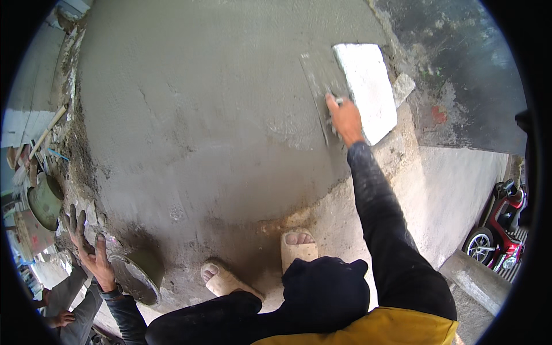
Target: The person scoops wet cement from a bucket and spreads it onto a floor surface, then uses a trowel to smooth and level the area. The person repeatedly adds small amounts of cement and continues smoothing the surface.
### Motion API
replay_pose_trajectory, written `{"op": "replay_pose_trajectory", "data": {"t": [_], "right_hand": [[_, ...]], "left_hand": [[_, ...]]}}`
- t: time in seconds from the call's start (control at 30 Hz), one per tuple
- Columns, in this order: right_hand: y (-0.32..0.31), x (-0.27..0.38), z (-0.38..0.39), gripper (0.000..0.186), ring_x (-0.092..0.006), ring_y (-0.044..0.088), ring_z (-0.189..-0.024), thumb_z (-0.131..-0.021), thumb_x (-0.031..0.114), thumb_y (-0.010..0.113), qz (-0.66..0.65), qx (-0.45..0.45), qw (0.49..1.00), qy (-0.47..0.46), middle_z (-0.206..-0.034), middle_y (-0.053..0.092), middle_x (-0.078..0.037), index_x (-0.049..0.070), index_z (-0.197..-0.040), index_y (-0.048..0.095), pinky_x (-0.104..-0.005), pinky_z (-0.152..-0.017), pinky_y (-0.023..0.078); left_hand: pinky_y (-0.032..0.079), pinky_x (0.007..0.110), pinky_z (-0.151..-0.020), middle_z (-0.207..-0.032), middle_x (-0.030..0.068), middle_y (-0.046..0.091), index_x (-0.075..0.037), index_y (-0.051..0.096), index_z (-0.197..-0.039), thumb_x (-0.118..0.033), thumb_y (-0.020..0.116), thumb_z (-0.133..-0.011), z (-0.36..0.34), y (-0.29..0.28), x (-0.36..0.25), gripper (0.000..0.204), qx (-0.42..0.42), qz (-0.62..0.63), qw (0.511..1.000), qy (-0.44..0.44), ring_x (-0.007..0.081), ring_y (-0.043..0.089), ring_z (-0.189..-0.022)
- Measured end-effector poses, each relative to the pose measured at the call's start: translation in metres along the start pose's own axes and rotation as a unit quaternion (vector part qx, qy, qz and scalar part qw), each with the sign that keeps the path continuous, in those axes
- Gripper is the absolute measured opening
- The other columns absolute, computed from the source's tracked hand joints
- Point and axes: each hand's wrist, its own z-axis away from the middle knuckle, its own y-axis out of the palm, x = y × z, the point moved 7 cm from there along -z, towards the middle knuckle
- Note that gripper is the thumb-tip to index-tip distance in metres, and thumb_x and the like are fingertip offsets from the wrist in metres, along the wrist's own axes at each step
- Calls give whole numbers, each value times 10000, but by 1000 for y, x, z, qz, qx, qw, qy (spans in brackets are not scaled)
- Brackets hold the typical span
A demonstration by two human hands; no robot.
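Note:
My right hand is closed round the handle of a flat, rectangular finishing trowel. The blade lies against smooth wet grey cement, and my fingers hide much of the handle. Just right of the trowel is a thick white slab at the cement's edge, close beside the hand. Off to the lower left, my left hand is raised with its fingers spread, smeared grey and holding nothing. A bucket with grey material inside is right next to that hand.
My sandalled feet stand at the cement's near edge. A broken block lies by the slab. At the left are another bucket, a wooden stick and a seated person. A red motorbike stands far right, near a concrete post.

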Motion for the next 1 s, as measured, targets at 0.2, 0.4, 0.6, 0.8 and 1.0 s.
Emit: {"op": "replay_pose_trajectory", "data": {"t": [0.2,0.4,0.6,0.8,1.0], "right_hand": [[23,-55,54,671,-420,687,-856,-971,553,559,-128,-89,987,31,-829,706,-267,-102,-895,686,-487,-816,509],[40,16,-78,676,-325,620,-597,-955,527,566,-267,27,961,63,-633,629,-187,-111,-750,655,-475,-717,496],[31,77,-77,704,-409,700,-905,-958,544,556,-116,55,991,-38,-937,718,-287,-140,-1046,695,-468,-896,508],[-8,33,-77,715,-431,677,-1082,-962,542,555,-107,-9,994,-17,-1118,699,-331,-141,-1127,687,-458,-967,493],[34,37,-46,706,-292,647,-695,-917,575,593,-158,180,971,30,-795,689,-214,-109,-1053,704,-439,-705,516]], "left_hand": [[128,489,-1248,-1546,208,468,44,509,-1464,-255,611,-955,12,-24,16,598,-34,-21,999,-13,320,296,-1511],[171,495,-1237,-1547,219,466,38,491,-1480,-292,604,-945,12,-11,20,638,-8,22,999,-46,333,351,-1484],[170,494,-1236,-1575,220,430,38,505,-1473,-284,594,-922,-3,3,8,644,18,9,999,-42,347,330,-1497],[112,530,-1245,-1594,219,406,55,549,-1424,-350,610,-938,-7,12,5,636,22,23,998,-51,362,225,-1543],[129,513,-1247,-1585,212,421,42,547,-1432,-316,634,-930,-14,21,9,623,9,66,997,-48,346,231,-1543]]}}
